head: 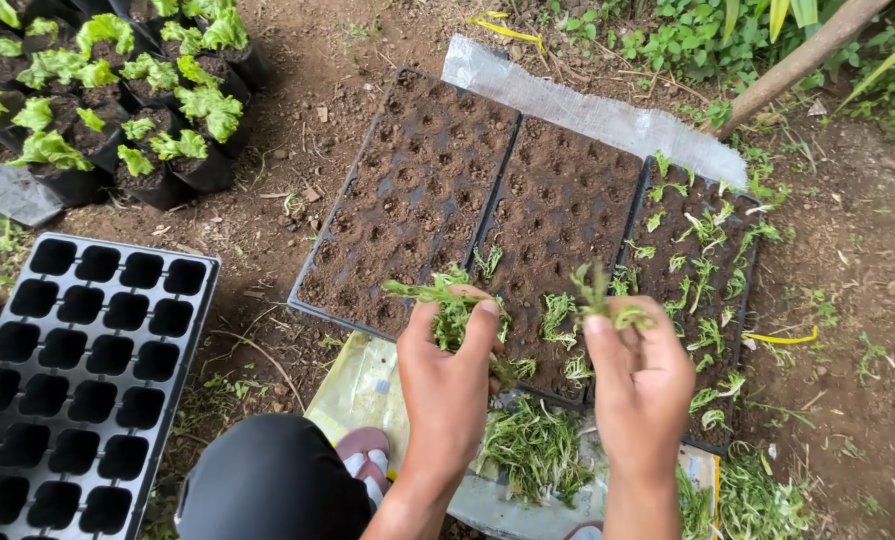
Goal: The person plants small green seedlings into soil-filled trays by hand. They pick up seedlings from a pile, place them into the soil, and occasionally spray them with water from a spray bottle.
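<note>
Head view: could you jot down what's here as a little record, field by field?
Setting: bare soil outdoors, weeds at the edges
Left hand: holds a bunch of seedlings
Right hand: pinches one seedling above the middle tray
Left tray: soil-filled, dimpled, almost no plants
Right tray: mostly planted
Loose pile: seedlings on a plastic sheet by the knee
Empty tray: black, no soil, far left
Pots: leafy greens in black bags, top left

Matt black plastic tray (88,380); crumbly rough soil (408,190).
</note>
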